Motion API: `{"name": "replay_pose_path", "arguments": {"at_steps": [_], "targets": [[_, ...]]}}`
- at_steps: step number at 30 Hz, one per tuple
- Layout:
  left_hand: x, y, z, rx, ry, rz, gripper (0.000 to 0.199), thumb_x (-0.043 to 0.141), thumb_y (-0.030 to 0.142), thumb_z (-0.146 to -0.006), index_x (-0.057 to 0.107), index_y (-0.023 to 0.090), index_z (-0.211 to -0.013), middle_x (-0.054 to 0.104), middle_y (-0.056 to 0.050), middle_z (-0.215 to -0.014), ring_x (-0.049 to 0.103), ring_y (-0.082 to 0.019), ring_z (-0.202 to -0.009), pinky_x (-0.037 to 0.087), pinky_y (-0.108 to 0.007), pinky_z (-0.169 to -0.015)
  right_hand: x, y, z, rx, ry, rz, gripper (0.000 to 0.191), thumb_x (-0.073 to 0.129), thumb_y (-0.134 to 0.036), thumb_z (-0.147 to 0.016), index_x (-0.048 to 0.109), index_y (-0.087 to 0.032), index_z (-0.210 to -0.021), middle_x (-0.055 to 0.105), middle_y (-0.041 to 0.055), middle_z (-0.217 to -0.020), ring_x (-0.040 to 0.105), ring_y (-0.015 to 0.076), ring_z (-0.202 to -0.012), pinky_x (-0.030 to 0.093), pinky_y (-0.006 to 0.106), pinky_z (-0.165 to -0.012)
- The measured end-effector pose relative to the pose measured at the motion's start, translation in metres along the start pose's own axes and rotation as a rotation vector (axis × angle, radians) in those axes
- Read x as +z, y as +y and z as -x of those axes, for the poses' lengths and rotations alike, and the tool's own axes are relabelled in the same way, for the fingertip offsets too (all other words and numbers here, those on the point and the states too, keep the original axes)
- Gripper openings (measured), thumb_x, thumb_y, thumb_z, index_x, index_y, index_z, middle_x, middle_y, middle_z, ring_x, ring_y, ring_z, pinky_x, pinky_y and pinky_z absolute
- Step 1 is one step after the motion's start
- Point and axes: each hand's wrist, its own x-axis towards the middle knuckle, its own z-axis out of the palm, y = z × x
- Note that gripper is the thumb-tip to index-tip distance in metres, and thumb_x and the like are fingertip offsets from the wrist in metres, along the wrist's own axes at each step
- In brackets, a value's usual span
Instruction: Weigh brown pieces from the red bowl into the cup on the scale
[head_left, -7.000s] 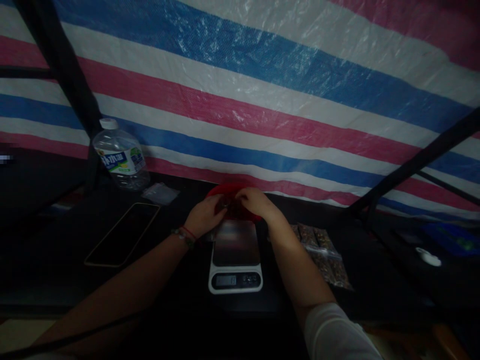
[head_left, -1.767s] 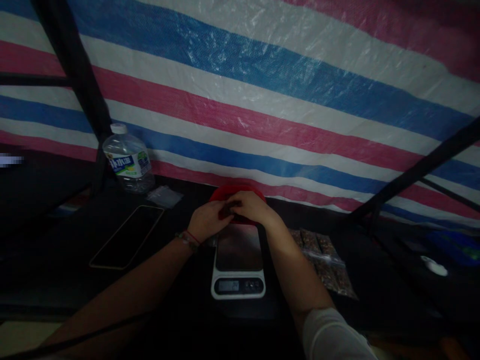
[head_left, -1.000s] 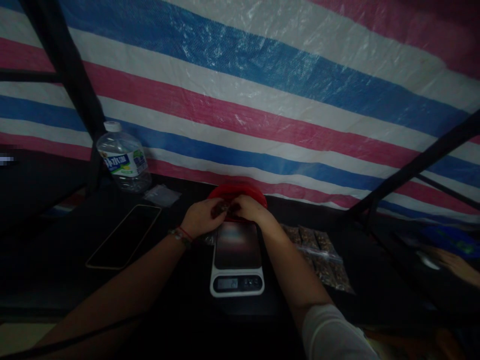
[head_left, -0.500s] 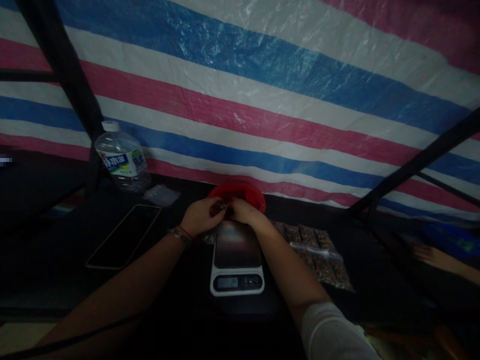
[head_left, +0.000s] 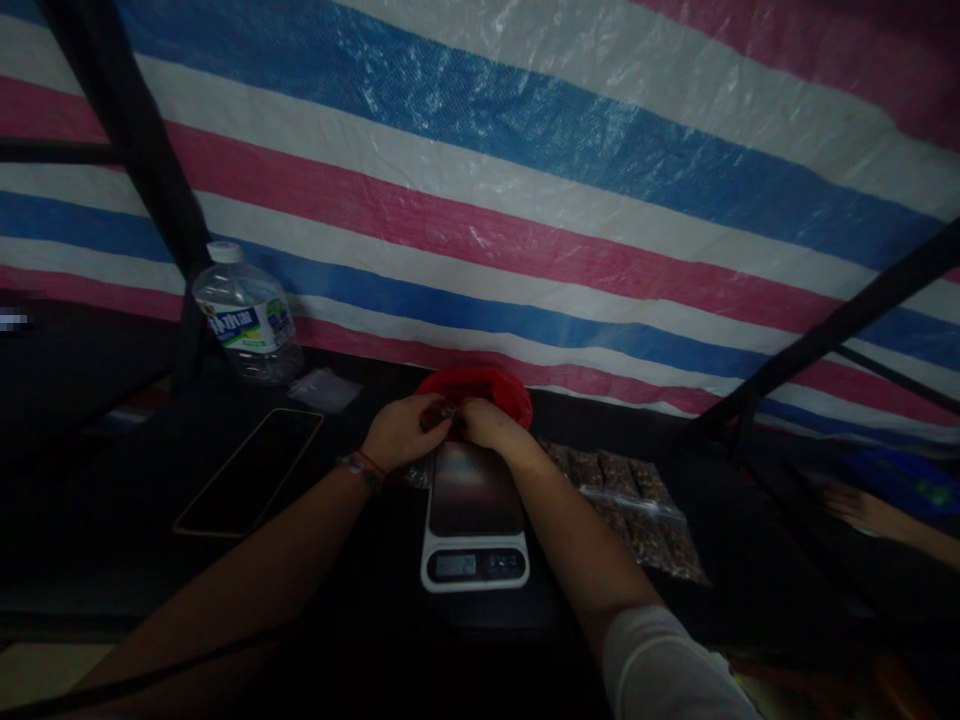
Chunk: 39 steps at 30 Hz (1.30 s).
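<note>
Both hands pinched together over the far edge of the scale [head_left: 474, 500], left hand [head_left: 401, 432] and right hand [head_left: 486, 425] closed on a small clear packet [head_left: 444, 415], contents too dim to tell, just before the red bowl [head_left: 480, 385]. Best kept low and steady above the scale plate, fingertips tight at the packet's mouth

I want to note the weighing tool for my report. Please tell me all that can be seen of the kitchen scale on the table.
The kitchen scale is a flat digital one: a white rounded body, a dark glossy weighing plate on top, and a small lit display at its near edge, digits unreadable. It lies level on the dark table. The left hand and right hand meet over its far edge; whether they touch it is unclear.
</note>
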Motion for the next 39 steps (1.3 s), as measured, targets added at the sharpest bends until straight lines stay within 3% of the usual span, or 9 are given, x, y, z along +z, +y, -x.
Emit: {"name": "replay_pose_path", "arguments": {"at_steps": [4, 11, 14, 21, 27, 33, 39], "targets": [[0.0, 0.0, 0.0, 0.013, -0.027, -0.029, 0.039, 0.049, 0.049, -0.086, 0.065, 0.022, -0.111, 0.072, -0.005, -0.103, 0.067, -0.022, -0.09, 0.049, -0.03, -0.077, -0.007, 0.002, 0.001, -0.007, 0.014, 0.04, 0.02, 0.058, -0.014, -0.083, 0.075, -0.014, -0.094, 0.073, 0.0112, -0.096, 0.067, 0.0202, -0.089, 0.047, 0.026, -0.077], [-0.002, 0.004, -0.001, 0.03, -0.134, -0.09, 0.033, 0.05, 0.045, -0.085, 0.064, 0.028, -0.11, 0.072, -0.002, -0.1, 0.067, -0.021, -0.086, 0.046, -0.028, -0.069, -0.032, 0.007, 0.013, -0.119, 0.413, -0.191, 0.018, 0.063, -0.009, -0.077, 0.074, -0.017, -0.088, 0.071, 0.0048, -0.091, 0.062, 0.0167, -0.089, 0.045, 0.028, -0.081], [0.0, 0.005, 0.0, 0.013, -0.125, -0.094, 0.034, 0.051, 0.046, -0.085, 0.064, 0.028, -0.111, 0.072, -0.002, -0.099, 0.067, -0.021, -0.086, 0.046, -0.028, -0.069, -0.038, -0.002, 0.018, -0.198, 0.47, -0.277, 0.014, 0.064, -0.012, -0.079, 0.073, -0.018, -0.089, 0.07, 0.0037, -0.092, 0.06, 0.0158, -0.09, 0.044, 0.029, -0.084], [0.003, 0.005, 0.001, -0.016, -0.075, -0.071, 0.039, 0.051, 0.048, -0.086, 0.064, 0.022, -0.112, 0.073, -0.005, -0.097, 0.068, -0.022, -0.086, 0.048, -0.029, -0.073, -0.04, -0.02, 0.023, -0.242, 0.272, -0.239, 0.018, 0.059, -0.015, -0.087, 0.073, -0.019, -0.099, 0.071, 0.0034, -0.099, 0.062, 0.0153, -0.095, 0.043, 0.028, -0.087], [0.004, 0.004, 0.001, -0.059, -0.01, -0.053, 0.045, 0.05, 0.048, -0.087, 0.059, 0.026, -0.125, 0.071, -0.005, -0.109, 0.068, -0.023, -0.095, 0.05, -0.031, -0.079, -0.05, -0.005, 0.028, -0.138, 0.36, -0.098, 0.026, 0.051, -0.01, -0.088, 0.071, -0.016, -0.102, 0.07, 0.0065, -0.108, 0.059, 0.0166, -0.105, 0.04, 0.028, -0.096], [0.003, 0.005, 0.001, -0.047, -0.021, -0.038, 0.044, 0.05, 0.046, -0.087, 0.059, 0.025, -0.125, 0.07, -0.005, -0.113, 0.067, -0.024, -0.099, 0.051, -0.031, -0.083, -0.032, 0.011, 0.028, -0.01, 0.016, 0.03, 0.025, 0.058, -0.009, -0.077, 0.074, -0.016, -0.095, 0.073, 0.0069, -0.097, 0.065, 0.0175, -0.087, 0.044, 0.024, -0.077], [0.003, 0.005, 0.001, -0.034, -0.045, -0.053, 0.048, 0.05, 0.047, -0.087, 0.057, 0.023, -0.128, 0.069, -0.007, -0.118, 0.066, -0.025, -0.104, 0.05, -0.033, -0.087, -0.014, 0.015, 0.022, 0.025, -0.086, -0.027, 0.03, 0.062, -0.013, -0.075, 0.073, -0.019, -0.101, 0.073, 0.006, -0.101, 0.066, 0.0171, -0.087, 0.044, 0.022, -0.071]]}}
